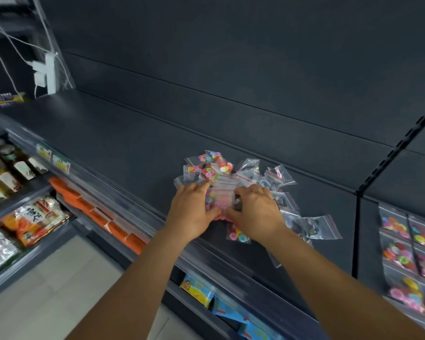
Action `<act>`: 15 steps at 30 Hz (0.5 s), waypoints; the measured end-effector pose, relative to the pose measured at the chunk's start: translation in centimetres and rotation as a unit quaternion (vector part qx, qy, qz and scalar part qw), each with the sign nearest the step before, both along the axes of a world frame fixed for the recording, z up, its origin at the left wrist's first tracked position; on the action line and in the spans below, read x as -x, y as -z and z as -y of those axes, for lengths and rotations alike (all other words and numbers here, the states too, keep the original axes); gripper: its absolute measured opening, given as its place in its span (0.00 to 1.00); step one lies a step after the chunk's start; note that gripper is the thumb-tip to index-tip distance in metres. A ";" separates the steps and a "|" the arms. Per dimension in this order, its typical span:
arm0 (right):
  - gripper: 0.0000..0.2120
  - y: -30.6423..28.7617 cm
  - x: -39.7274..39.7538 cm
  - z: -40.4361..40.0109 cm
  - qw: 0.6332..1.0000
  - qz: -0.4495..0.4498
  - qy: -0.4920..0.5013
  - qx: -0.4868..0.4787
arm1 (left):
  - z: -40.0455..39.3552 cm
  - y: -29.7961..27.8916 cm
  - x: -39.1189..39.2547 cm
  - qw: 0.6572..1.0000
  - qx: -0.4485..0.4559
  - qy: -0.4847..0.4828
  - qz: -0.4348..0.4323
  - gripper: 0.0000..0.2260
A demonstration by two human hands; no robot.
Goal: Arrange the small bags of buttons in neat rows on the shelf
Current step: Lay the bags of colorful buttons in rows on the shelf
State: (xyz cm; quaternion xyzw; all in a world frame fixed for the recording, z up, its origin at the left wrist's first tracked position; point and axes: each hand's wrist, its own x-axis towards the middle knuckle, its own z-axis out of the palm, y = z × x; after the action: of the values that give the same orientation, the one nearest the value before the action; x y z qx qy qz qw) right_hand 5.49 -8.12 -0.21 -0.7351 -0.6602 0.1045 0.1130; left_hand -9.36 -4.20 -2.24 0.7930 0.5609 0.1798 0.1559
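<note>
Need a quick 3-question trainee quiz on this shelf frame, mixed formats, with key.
1. True or false: the pile of button bags is already in neat rows.
2. Both hands meet on which bag? A) the pink-button bag B) the bag of red and blue buttons
3. Fill in: bags already laid in rows lie on the shelf section to the ___.

Key: 1 false; 2 A, left hand and right hand; 3 right.

Even, dim overhead lighting; faint glare lay on the shelf [123, 143] front edge strip. Motion blur smeared the frame's edges; wide-angle distortion bent lines.
</note>
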 end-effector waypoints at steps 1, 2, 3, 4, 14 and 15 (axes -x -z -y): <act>0.25 0.1 0.1 -0.1 1.000 -0.003 0.000 -0.004 | -0.1 0.0 -0.1 1.000 0.004 -0.001 -0.002 0.28; 0.24 0.3 0.2 -0.2 1.000 -0.008 0.000 -0.013 | -0.1 0.0 -0.1 1.000 0.007 -0.002 0.000 0.27; 0.22 0.4 0.2 -0.3 1.000 -0.017 0.002 -0.023 | -0.1 0.1 -0.2 1.000 0.009 -0.003 0.005 0.25; 0.18 0.5 0.2 -0.3 0.999 -0.030 0.004 -0.034 | -0.1 0.1 -0.3 1.000 0.010 -0.004 0.014 0.23; 0.03 -0.3 -2.1 -0.8 0.984 -0.134 0.075 -0.094 | -0.1 -0.3 0.6 1.000 0.021 -0.018 0.008 0.24; 0.05 -0.3 -2.1 -0.8 0.984 -0.136 0.072 -0.090 | -0.1 -0.4 0.7 0.999 0.025 -0.021 0.011 0.23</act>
State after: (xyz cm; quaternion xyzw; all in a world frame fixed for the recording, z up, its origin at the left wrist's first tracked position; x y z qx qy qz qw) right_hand 7.58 -7.34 0.08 -0.7468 -0.5904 0.1354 0.2746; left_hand -10.06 -4.14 -1.88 0.7747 0.5802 0.1780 0.1778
